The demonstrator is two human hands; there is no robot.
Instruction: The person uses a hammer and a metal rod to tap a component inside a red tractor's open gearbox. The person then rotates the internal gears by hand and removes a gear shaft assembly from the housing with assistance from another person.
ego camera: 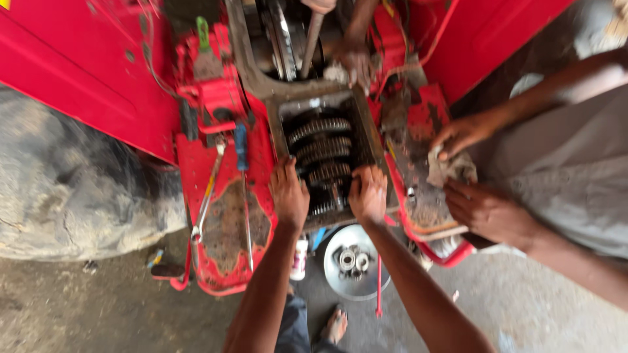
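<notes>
Both hands, left hand and right hand, rest curled on the open gearbox rim. Whether the fingers actually grip anything is unclear (blurred view). The gear cluster looks heavy, oily, slippery; best held by its shaft ends.

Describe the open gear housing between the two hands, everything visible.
The open rectangular metal gear housing sits in the middle of the red machine body, its top uncovered. Inside, several toothed steel gears lie stacked in a row along one line, dark and oily-looking. The rim looks grey, worn and grimy. The left hand rests on the near left edge, the right hand on the near right edge, fingers curled over the rim by the gears. The picture is blurred, so finer detail cannot be told.
</notes>
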